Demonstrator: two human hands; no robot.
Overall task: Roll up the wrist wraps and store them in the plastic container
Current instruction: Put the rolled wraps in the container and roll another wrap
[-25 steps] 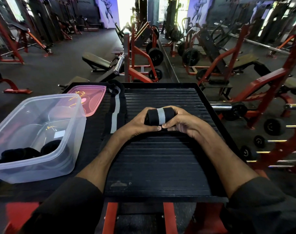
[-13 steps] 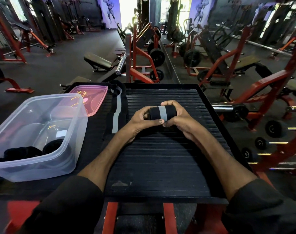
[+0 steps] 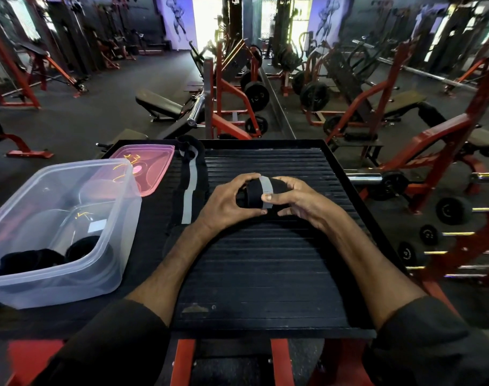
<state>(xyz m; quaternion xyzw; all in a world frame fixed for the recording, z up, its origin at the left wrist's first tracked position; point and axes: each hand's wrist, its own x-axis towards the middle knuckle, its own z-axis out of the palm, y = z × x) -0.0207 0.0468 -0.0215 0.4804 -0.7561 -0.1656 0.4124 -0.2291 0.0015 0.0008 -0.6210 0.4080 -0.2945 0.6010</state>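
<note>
Our right hand now presses its thumb on the rolled wrist wrap instead of under it, left hand fingers curled around its end above the worktop, so we judge it ready for the plastic container.

We see a black ribbed platform on a red frame, with a low raised edge along its far and right sides. At its near left stands a clear plastic container, and a pink lid lies flat just behind it, partly hidden by the container's far corner. Just right of the lid we find an unrolled wrist wrap, black with a grey stripe, stretched out with its far end bunched at the platform's far edge.
</note>
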